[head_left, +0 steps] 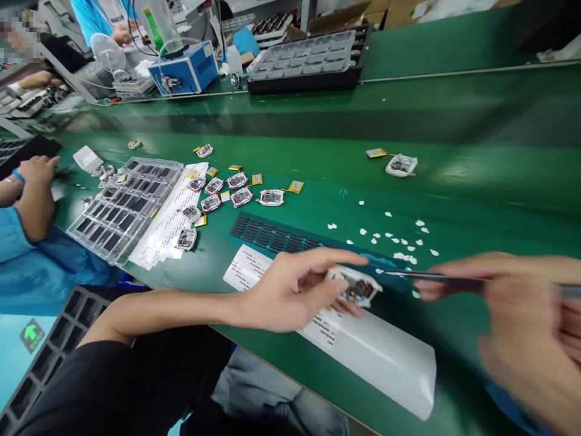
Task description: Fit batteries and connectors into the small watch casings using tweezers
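Observation:
In my left hand (290, 290) is a white-framed electronic device housing (358, 288) with its circuitry facing up, held between thumb and fingers. My right hand (521, 321), blurred by motion, grips dark tweezers (436, 276) whose thin tip points left toward the housing, apart from it. Beneath my left hand lies a white label sheet (381, 357) printed with small rows of text. Behind it is a strip of black adhesive pieces (281, 235). Small white paper bits (403, 258) are scattered behind the tweezers.
Several similar housings (241, 196) with yellow batteries lie at centre left, beside a clear compartment tray (131, 206). One more housing (401, 165) sits at back right. A co-worker's hand (39, 169) rests at the left. A blue box (184, 68) and a black tray (308, 60) stand behind.

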Available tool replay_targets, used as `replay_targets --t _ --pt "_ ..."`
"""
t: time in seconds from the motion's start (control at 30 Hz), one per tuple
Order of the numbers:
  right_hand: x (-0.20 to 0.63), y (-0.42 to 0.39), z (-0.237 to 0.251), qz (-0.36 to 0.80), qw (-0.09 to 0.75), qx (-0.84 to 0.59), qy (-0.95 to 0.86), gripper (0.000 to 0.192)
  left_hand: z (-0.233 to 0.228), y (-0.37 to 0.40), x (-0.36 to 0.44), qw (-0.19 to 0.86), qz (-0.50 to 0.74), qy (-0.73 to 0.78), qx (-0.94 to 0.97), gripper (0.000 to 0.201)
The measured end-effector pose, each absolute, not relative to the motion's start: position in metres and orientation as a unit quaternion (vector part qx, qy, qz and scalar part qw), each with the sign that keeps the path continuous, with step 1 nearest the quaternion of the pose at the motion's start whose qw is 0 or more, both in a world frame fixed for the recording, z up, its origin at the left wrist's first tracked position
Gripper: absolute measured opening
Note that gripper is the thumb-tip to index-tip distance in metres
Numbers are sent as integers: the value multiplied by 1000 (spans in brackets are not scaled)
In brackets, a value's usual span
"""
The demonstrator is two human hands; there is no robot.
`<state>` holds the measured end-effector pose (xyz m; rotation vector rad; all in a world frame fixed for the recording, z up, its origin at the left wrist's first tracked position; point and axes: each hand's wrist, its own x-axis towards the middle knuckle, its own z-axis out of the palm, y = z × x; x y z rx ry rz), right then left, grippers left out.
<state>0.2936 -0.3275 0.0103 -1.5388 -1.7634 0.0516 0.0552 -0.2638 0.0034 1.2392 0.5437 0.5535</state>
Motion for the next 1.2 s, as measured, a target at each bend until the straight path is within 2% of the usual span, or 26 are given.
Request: replay_targets --t 0.07,0.2,0.43,0.57,0.83,1.0,1.2 --pt "294 -318 12 65 389 -560 -728 24 4 -255 56 733 297 252 558 33" --pt "288 -301 8 101 385 -487 -778 30 5 -241 55 674 311 261 618 27" --pt "289 -300 2 103 384 -456 -796 32 4 -234 51 367 221 202 881 27" --pt "291 -299 -1 94 383 -459 -796 28 -1 -233 52 265 166 169 935 29" --pt "296 -302 4 100 372 -471 -793 27 -5 -232 51 202 140 153 957 33" --pt "299 -298 4 121 341 -466 -807 34 -11 -229 51 190 165 133 959 36" --pt "301 -299 -1 112 331 -452 -821 24 -9 -227 53 219 146 139 955 35"
